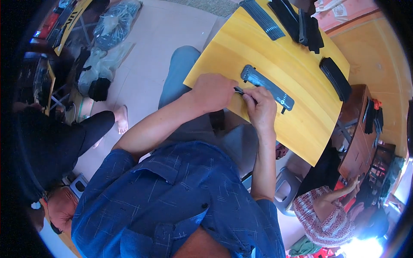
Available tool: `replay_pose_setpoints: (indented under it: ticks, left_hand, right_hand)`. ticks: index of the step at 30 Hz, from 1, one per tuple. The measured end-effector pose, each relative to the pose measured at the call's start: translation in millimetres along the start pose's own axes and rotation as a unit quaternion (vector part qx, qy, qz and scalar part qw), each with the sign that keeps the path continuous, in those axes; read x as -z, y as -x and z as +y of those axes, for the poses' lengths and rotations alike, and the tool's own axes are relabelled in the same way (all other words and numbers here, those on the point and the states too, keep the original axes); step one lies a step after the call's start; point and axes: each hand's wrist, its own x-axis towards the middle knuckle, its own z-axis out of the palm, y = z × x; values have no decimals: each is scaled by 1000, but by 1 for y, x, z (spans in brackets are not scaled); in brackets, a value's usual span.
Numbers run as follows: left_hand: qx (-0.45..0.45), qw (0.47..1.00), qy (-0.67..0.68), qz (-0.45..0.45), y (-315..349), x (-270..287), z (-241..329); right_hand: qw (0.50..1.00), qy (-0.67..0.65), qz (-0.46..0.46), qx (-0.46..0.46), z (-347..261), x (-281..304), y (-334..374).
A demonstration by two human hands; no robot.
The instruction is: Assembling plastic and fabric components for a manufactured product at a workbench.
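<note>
Left hand (214,91) and right hand (261,107) pinch a small dark piece (239,90); dark flat pack (272,89) lies at two o'clock.

Bright, fairly even light falls around the left hand (214,93) and right hand (261,107), and the yellow counter (316,92) beneath and beyond them shows clear colour. Far behind the right hand, a white glare (365,250) burns out detail. Well left of the hands, dark clothing (53,139) sinks into shadow. The fisheye bends the counter's edges, and black closes the corners. The small dark piece (238,89) between the hands is perhaps slightly soft.
</note>
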Motion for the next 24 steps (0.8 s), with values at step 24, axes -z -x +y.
replay_pose_setpoints:
  ticks: [24]
  left_hand:
    - [36, 999, -34, 3, 2, 12, -16]
  right_hand:
    - [999, 5, -6, 42, 6, 3, -5]
